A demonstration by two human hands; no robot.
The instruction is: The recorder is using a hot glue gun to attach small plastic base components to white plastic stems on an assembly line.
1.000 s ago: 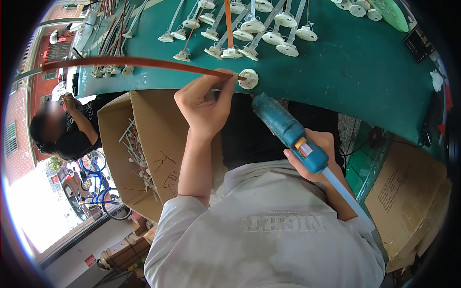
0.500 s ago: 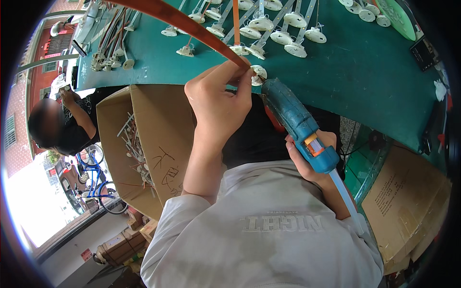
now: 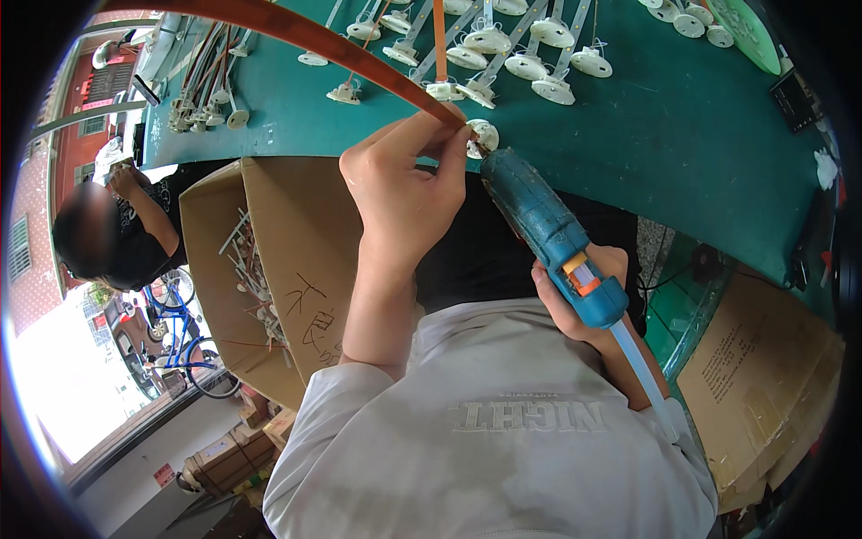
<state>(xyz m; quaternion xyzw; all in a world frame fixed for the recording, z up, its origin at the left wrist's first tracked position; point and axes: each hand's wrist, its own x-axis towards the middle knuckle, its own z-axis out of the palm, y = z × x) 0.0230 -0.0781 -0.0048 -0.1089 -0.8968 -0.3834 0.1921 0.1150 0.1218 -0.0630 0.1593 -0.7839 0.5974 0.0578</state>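
Observation:
Between the thumb and fingers of my left hand [image 3: 409, 184] is the end of a long orange strip [image 3: 323, 49], which arches away to the upper left. A round white disc [image 3: 483, 139] sits at that end, just past my fingertips. My right hand [image 3: 588, 292] is wrapped round a blue hot glue gun [image 3: 543, 216]; part of the hand is hidden behind it. The gun's nozzle end is up against or very near the disc; I cannot tell if they touch. A pale glue stick [image 3: 648, 373] sticks out of the gun's back.
Several strips with white discs [image 3: 488, 40] lie on the green table [image 3: 664, 117]. An open cardboard box [image 3: 301, 269] with similar parts stands at left, another carton [image 3: 754, 386] at right. A green tray [image 3: 745, 31] and black device [image 3: 795, 103] lie far right. Someone [image 3: 135, 225] sits beyond the box.
My left hand has shifted slightly left, and the orange strip has swung a little lower. The glue gun's front has moved slightly left, staying close to the disc.

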